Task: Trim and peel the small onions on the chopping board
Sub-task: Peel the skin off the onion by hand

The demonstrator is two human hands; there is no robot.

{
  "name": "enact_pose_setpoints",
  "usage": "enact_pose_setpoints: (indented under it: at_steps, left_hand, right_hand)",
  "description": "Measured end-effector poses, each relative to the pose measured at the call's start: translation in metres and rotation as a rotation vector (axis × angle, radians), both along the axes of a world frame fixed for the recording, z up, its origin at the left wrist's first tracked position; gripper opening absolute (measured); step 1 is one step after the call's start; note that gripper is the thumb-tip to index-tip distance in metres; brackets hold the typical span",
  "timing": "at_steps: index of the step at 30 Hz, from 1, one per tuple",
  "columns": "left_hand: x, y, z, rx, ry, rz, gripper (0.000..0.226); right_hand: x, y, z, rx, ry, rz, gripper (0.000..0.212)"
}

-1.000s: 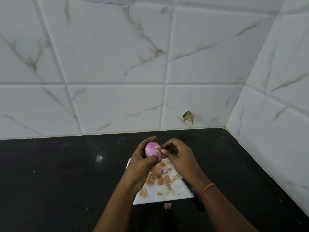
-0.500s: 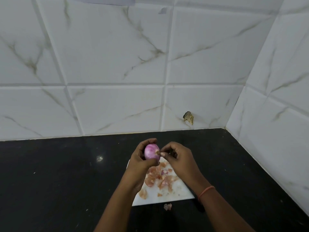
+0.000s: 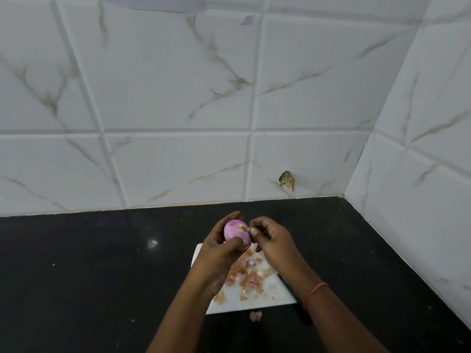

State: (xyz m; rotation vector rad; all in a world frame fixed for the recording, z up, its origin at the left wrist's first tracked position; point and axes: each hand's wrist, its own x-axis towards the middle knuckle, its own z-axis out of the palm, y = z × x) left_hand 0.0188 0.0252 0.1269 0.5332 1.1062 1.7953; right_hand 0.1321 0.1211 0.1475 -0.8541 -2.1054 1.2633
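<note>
We saw both forearms cut off at the bottom edge of the frame, and our right wrist covered most of a dark knife handle (image 3: 297,298) lying along the right edge of the board, so its blade could not be made out. Our left palm hid the lower left part of the small pink-purple peeled onion (image 3: 235,232), and the wrists covered the white rectangular chopping board (image 3: 270,294) in part. No writing or label could be read anywhere.

The onion sat just below the centre of the frame, held up above the far end of the board. Its dry brownish tip pointed right, toward our right hand, so its long axis ran roughly left to right.

Our left hand (image 3: 219,253) gripped the onion, thumb curled across its near side and fingers wrapped behind. Our right hand (image 3: 274,240) had thumb and forefinger pinched together at the onion's tip, the other fingers curled loosely.

Papery pinkish onion skins (image 3: 251,276) lay scattered on the board, one scrap (image 3: 255,315) on the black stone counter (image 3: 89,276) just in front of it.
</note>
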Motion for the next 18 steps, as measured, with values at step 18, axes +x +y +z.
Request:
enact_pose_setpoints:
  at_steps: [18]
  left_hand:
    - [-0.009,-0.003,0.002,0.028,-0.217,0.037,0.050]
  right_hand:
    - [0.003,-0.006,-0.002,0.235,0.161,-0.153,0.028]
